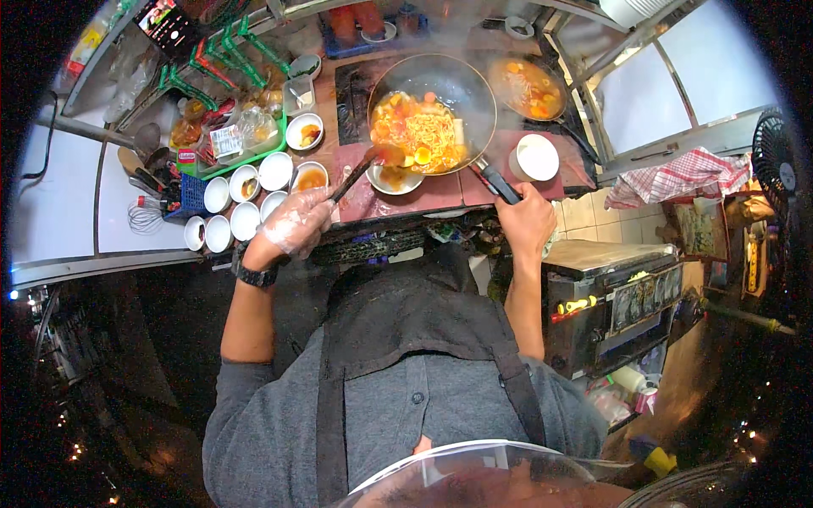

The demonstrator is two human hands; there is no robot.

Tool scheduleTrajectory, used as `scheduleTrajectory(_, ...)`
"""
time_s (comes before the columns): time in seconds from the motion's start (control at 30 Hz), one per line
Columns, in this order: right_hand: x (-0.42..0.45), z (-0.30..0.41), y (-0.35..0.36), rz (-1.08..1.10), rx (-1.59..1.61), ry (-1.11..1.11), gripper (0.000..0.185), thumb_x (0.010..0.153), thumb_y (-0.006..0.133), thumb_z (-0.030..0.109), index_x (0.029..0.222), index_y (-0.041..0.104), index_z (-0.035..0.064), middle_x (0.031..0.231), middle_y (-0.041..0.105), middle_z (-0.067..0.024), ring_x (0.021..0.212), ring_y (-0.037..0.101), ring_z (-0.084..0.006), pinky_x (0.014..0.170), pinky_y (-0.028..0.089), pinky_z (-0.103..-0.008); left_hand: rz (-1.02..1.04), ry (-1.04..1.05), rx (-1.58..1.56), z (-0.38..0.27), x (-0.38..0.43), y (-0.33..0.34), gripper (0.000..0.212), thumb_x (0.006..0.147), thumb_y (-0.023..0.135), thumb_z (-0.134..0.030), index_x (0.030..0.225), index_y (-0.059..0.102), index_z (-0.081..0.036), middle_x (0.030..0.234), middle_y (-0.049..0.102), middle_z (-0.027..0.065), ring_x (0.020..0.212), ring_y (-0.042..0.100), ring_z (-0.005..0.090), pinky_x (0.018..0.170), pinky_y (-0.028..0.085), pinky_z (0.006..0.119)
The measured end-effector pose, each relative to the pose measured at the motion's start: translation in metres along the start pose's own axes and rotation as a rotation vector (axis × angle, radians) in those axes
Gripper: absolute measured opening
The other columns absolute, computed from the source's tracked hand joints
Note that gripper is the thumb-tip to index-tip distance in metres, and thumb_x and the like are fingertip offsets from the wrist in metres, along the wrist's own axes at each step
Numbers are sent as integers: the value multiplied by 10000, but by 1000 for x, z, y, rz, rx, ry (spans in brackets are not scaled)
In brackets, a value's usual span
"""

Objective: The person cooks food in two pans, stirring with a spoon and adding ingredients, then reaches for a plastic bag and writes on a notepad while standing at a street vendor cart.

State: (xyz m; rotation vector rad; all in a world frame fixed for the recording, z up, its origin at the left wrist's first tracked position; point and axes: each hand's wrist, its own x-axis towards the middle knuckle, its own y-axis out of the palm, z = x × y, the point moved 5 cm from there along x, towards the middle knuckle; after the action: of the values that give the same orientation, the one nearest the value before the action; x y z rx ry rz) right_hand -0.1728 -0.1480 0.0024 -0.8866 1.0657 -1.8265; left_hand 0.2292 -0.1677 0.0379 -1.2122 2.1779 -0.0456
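My left hand (297,221), in a clear plastic glove, holds a dark wooden spoon (356,180). The spoon's reddish head is at the near-left rim of a frying pan (467,101). My right hand (526,216) grips the pan's black handle (497,181). Noodles in orange sauce (435,134) fill the pan's near side, with sausage slices and other pieces among them. Partly under the near rim stands a white bowl (394,188) with some sauce in it. Right of the pan is a white paper tub (535,157).
A second pan (528,89) of orange soup stands at the back right, its handle reaching towards me. Several small white bowls (245,220) crowd the left side, near a green tray (279,136) of packets and a blue utensil basket (188,198). A fan (776,159) is far right.
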Motion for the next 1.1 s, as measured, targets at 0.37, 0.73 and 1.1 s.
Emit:
scheduleTrajectory(0.37, 2, 0, 1, -19, -1, -5, 171, 773, 778, 290, 864, 754, 147, 813, 749, -159, 779, 726, -399, 711, 557, -523, -100, 402, 284, -16, 18, 43, 402, 1069, 514, -233, 1411, 581, -32, 766, 564, 29, 700, 571, 145, 644, 477, 342)
scheduleTrajectory(0.73, 4, -3, -5, -42, 21, 3, 180, 758, 781, 272, 871, 759, 133, 817, 750, -158, 776, 722, -400, 716, 556, -513, -45, 131, 180, -13, -11, 20, 344, 1049, 529, -239, 1266, 627, 8, 760, 577, 64, 700, 594, 150, 645, 487, 342)
scheduleTrajectory(1.1, 3, -2, -3, -56, -27, -9, 176, 771, 779, 283, 877, 751, 145, 819, 753, -140, 784, 726, -384, 702, 553, -513, -127, 324, 413, 5, 22, 30, 366, 1042, 519, -189, 1354, 608, -19, 740, 561, 55, 649, 573, 161, 626, 493, 348)
